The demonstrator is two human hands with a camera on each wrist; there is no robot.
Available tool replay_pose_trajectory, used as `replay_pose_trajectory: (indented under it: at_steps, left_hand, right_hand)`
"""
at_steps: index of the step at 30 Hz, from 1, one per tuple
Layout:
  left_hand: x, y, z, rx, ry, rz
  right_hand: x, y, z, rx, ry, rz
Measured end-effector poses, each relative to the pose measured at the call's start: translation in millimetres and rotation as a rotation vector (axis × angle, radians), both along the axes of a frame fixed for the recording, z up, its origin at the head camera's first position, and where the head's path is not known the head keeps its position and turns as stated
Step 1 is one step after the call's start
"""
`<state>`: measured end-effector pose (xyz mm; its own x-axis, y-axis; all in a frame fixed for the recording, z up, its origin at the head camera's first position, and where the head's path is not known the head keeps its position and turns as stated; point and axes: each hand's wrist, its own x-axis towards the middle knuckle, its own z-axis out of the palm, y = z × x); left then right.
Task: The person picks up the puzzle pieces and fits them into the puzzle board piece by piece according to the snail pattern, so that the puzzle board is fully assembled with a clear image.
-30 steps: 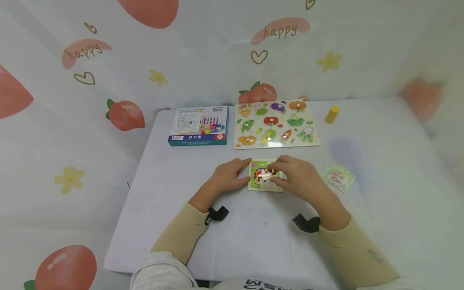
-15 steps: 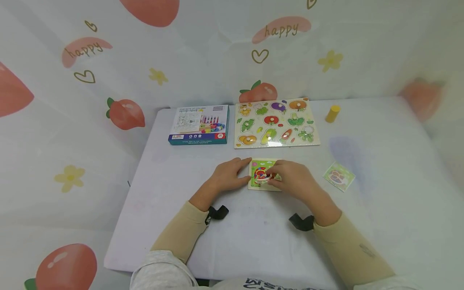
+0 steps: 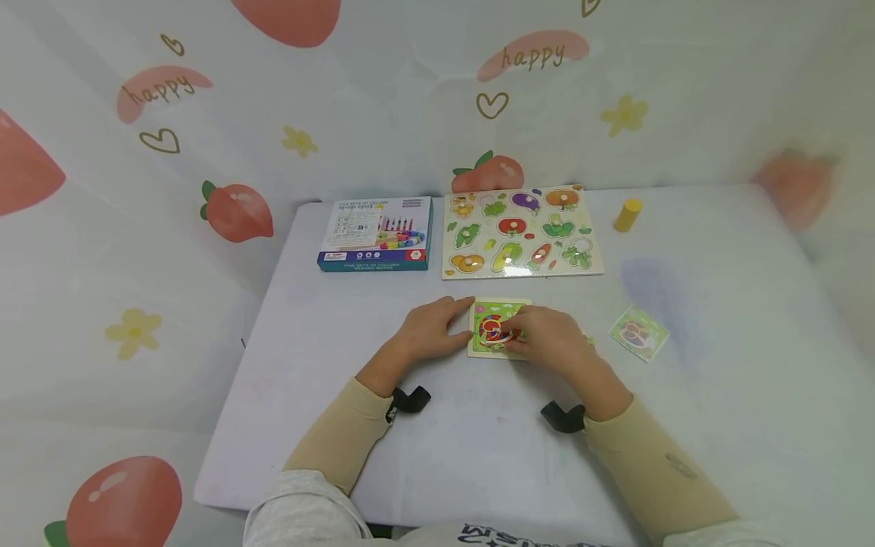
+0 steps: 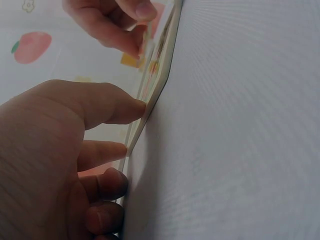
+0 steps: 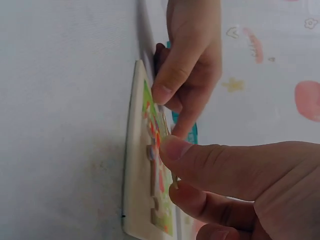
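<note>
Right hand [image 3: 547, 338] shifted left, pinching piece [image 3: 494, 331]; left hand [image 3: 431, 328] steadies puzzle board [image 3: 497, 309].

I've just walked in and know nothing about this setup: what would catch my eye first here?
Two hands meet over a small square puzzle board near the middle of the white table: the left hand steadies its edge, and the right hand pinches a puzzle piece over it. Behind lie a vegetable peg puzzle and a teal box.
</note>
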<state>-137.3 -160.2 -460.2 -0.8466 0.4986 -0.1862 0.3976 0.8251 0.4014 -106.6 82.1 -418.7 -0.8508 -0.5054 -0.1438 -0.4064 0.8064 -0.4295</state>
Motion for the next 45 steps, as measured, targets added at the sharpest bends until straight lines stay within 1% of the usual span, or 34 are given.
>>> replay_pose_trajectory:
  at_steps: [5,10,15,18,21,24,28,39,45]
  left_hand:
    - [-1.0,-0.2,-1.5,-0.004,0.002,-0.003]
    - [-0.9,-0.3,-1.6,-0.002,-0.001,-0.004]
    - [-0.1,0.0,0.3,-0.004,0.005,0.0]
    - [0.2,0.3,1.4,-0.005,0.012,-0.002]
    - [0.3,0.4,1.5,-0.004,0.011,-0.007]
    - [0.4,0.5,1.0,-0.007,0.011,-0.011]
    - [0.3,0.3,0.5,-0.011,0.013,-0.01]
    - [-0.1,0.2,1.0,-0.009,0.004,-0.007]
    - [0.1,0.4,1.2,-0.008,-0.004,-0.004]
  right_hand:
    - [-1.6,-1,-5.3,0.022,-0.029,-0.021]
    - [-3.4,-1,-10.7,0.015,-0.053,-0.031]
    - [-3.6,-3,-16.2,-0.023,-0.025,-0.03]
    - [-3.5,-3,-17.8,-0.019,-0.015,-0.032]
    - [-3.8,-4,-17.8,0.002,-0.039,-0.06]
    - [-4.3,-4,-15.7,0.019,-0.085,-0.099]
    - [-5.0,-4,-13.5,0.019,-0.124,-0.127]
    - [-4.2,-4,-15.6,0.017,-0.106,-0.121]
    - [-4.7,0,-15.3,0.002,-0.096,-0.089]
